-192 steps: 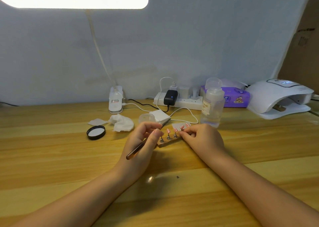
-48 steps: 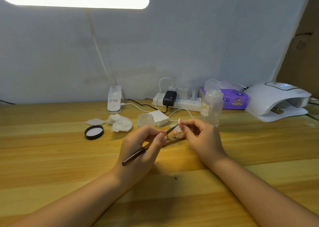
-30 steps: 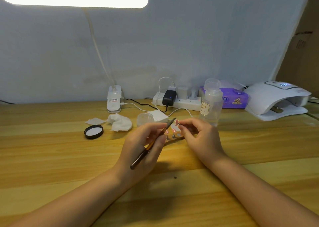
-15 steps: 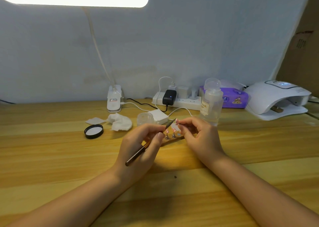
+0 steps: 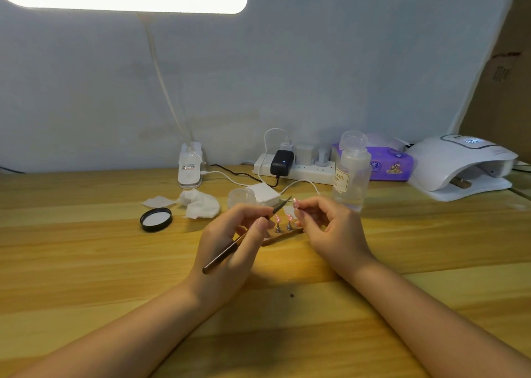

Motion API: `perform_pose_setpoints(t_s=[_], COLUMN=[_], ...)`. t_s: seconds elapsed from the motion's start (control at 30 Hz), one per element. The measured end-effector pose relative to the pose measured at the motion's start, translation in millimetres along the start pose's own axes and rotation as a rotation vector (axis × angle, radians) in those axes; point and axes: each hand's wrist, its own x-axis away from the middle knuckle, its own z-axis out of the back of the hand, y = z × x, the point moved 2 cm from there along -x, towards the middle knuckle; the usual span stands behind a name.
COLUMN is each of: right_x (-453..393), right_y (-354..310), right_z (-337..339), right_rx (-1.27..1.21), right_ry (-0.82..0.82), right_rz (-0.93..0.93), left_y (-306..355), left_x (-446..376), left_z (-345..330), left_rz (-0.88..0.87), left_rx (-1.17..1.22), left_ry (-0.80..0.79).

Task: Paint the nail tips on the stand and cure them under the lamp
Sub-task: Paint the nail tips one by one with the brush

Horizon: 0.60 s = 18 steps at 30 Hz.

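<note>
A small wooden stand [image 5: 283, 237] lies on the table between my hands, with pink nail tips [image 5: 288, 217] standing on metal pegs. My left hand [image 5: 230, 244] grips a thin dark brush [image 5: 227, 253], its tip pointing up and right. My right hand [image 5: 330, 228] pinches one pink nail tip [image 5: 296, 203] just above the stand, right beside the brush tip. The white curing lamp [image 5: 459, 166] sits at the far right of the table, with something lying inside its opening.
A clear pump bottle [image 5: 352, 173] stands just behind my right hand. A small clear jar [image 5: 241, 197], crumpled tissue [image 5: 199, 203] and a black lid [image 5: 156, 219] lie to the left. A power strip [image 5: 298, 169] with cables and a purple wipes pack [image 5: 388, 165] line the wall.
My right hand lifted one nail tip off the stand and holds it raised. My left hand raised the brush tip to it and keeps making small strokes.
</note>
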Motion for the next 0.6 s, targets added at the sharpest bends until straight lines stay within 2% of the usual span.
perform_pose_setpoints(t_s=[0.1, 0.23, 0.6], right_x=[0.1, -0.4, -1.7], right_y=[-1.7, -0.6, 10.0], right_z=[-0.3, 0.6, 0.6], right_rx=[-0.008, -0.039, -0.043], right_ry=[-0.015, -0.01, 0.027], right_rz=[0.002, -0.038, -0.172], left_y=[-0.7, -0.4, -8.1], left_x=[-0.8, -0.2, 0.2], left_z=[-1.5, -1.2, 0.1], left_rz=[0.043, 0.016, 0.119], left_rx=[-0.004, 0.001, 0.07], left_ry=[-0.01, -0.054, 0.031])
